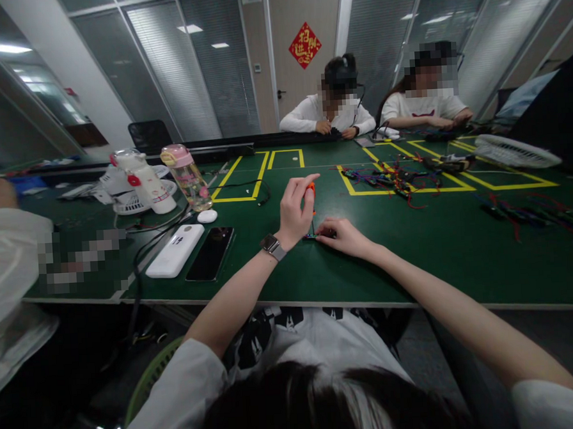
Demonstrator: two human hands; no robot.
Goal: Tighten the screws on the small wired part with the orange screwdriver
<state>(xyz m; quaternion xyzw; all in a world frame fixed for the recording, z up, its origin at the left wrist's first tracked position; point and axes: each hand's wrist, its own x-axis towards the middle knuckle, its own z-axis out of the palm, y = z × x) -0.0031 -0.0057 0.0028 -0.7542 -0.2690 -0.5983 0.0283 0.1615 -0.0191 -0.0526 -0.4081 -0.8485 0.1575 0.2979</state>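
Observation:
My left hand (pixel 296 207), with a watch on its wrist, is closed around the orange handle of a screwdriver (pixel 312 187). The tool stands nearly upright, its thin dark shaft pointing down at the green table (pixel 280 282). At the shaft's lower end lies a small circuit board (pixel 310 237), partly hidden by fingers. My right hand (pixel 343 236) rests low on the table and pinches the board's right edge between thumb and fingertips. Whether the screwdriver's tip touches a screw is too small to tell.
Left of my hands lie a black phone (pixel 210 254), a white power bank (pixel 176 251) and a white earphone case (pixel 206 216). Two bottles stand behind, one pink-lidded (pixel 188 178). Bundles of wired boards (pixel 400 176) lie right. Two people sit opposite; another is at left.

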